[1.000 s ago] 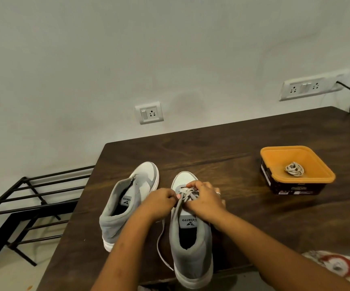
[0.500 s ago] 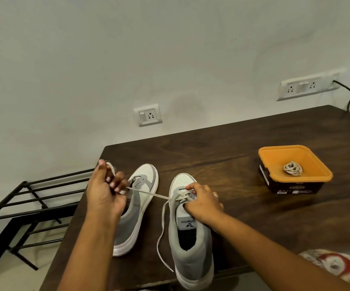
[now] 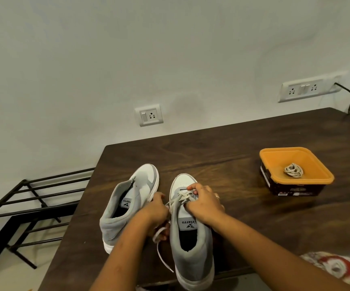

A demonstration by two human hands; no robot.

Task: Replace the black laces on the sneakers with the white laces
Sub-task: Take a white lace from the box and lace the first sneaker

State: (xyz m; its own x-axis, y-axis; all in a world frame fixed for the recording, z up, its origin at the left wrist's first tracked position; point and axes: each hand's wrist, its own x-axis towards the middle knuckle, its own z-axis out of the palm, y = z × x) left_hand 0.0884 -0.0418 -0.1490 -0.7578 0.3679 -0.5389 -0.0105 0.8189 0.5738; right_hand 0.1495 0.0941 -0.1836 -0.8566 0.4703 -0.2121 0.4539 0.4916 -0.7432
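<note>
- I see my left hand [image 3: 157, 209] gripping the white lace [image 3: 181, 196] beside the right sneaker [image 3: 193, 246].
- My right hand [image 3: 206, 201] pinches the lace at its eyelets.

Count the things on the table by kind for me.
Grey-and-white high-top fabric sneakers: 2
White flat laces: 2, one threaded, one coiled
Orange-topped dark square plastic container: 1
Total: 5
</note>
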